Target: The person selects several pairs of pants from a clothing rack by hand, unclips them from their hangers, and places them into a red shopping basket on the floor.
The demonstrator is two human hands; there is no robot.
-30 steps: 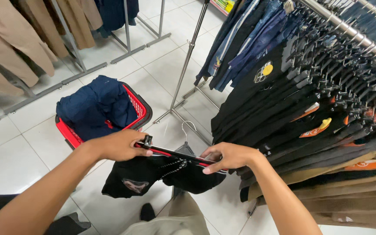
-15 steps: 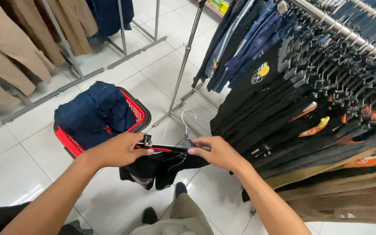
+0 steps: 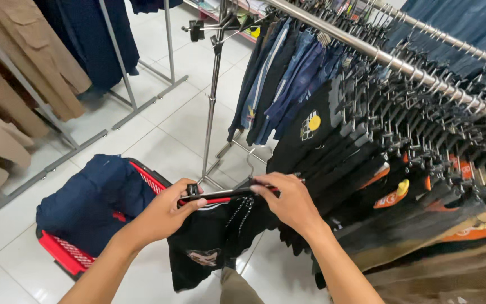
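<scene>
A black pair of shorts (image 3: pixel 209 242) with a white drawstring hangs from a black and red clip hanger (image 3: pixel 220 195). My left hand (image 3: pixel 167 211) grips the hanger's left end at its clip. My right hand (image 3: pixel 288 200) holds the hanger's right end, close to the garments on the rack. The hanger's metal hook (image 3: pixel 249 160) rises between my hands. The shorts hang in front of my legs, beside the packed metal rail (image 3: pixel 400 65).
A red basket (image 3: pixel 65 254) filled with dark blue clothes (image 3: pixel 93 197) sits on the white tiled floor at my left. The rail at right carries many black and blue garments on hangers. Beige garments (image 3: pixel 12 90) hang on a rack at the far left.
Both hands have lifted the hanger with the shorts and brought it right, nearer the rack. My view has tilted up, showing more of the rail.
</scene>
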